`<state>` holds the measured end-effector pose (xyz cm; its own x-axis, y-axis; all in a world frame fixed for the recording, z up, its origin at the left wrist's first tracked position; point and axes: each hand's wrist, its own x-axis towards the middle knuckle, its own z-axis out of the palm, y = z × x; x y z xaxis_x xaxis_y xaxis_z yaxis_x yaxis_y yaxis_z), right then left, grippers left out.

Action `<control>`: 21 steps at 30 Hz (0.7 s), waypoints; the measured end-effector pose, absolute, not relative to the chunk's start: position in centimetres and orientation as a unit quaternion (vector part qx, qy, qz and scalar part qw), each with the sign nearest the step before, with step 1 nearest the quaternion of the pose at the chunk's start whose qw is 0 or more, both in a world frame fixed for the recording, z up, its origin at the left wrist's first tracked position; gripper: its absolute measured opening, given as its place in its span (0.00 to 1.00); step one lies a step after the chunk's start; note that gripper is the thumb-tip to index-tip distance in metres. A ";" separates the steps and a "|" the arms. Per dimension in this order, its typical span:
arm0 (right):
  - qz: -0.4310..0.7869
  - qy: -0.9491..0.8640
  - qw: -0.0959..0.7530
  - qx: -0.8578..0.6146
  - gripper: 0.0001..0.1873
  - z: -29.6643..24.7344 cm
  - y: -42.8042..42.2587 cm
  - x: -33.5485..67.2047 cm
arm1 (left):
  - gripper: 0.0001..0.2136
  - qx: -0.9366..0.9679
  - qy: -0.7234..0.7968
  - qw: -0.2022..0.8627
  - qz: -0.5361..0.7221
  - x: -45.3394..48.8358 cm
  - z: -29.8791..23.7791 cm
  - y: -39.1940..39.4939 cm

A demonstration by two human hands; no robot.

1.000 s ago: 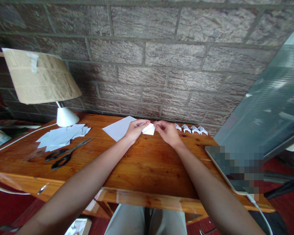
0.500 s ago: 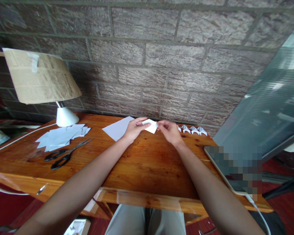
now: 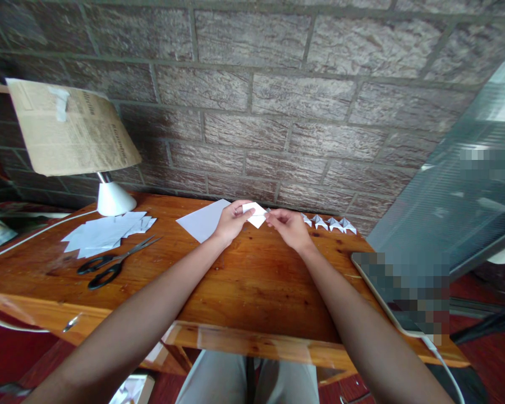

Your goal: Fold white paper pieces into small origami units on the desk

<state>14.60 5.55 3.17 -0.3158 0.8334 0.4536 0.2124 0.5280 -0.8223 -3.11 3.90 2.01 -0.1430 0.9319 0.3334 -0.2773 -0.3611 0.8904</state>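
White is seen on the folded paper (image 3: 256,215), the sheet (image 3: 202,220), the cut pieces (image 3: 105,233) and the lamp base (image 3: 114,200). The scissors (image 3: 109,265) are black-handled, the table (image 3: 252,280) orange-brown, the wall (image 3: 252,101) grey-brown brick.

A grey-brown brick wall (image 3: 252,106) with pale mortar lines rises behind the far edge of a varnished wooden counter (image 3: 252,286). At the counter's far left corner stands a lamp (image 3: 73,137) with a white foot and a tan paper shade. A ribbed glass panel (image 3: 467,185) slants along the right edge. Dark red floor (image 3: 8,359) shows below the near edge.
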 end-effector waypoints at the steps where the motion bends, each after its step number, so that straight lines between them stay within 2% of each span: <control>1: 0.357 -0.734 0.459 -0.351 0.16 3.2 5.5 14.5 | 0.19 0.475 0.341 0.447 0.677 -3.1 2.0 3.9; 5: 0.455 -0.691 0.435 -0.356 0.17 3.4 5.3 14.3 | 0.18 0.455 0.331 0.455 0.691 -3.1 1.9 4.0; 9: 0.500 -0.653 0.434 -0.367 0.17 3.6 5.3 14.3 | 0.19 0.426 0.330 0.487 0.687 -3.0 2.0 4.0; 21: 0.429 -0.704 0.448 -0.346 0.22 2.8 5.0 13.6 | 0.23 0.440 0.353 0.472 0.678 -2.6 2.3 3.4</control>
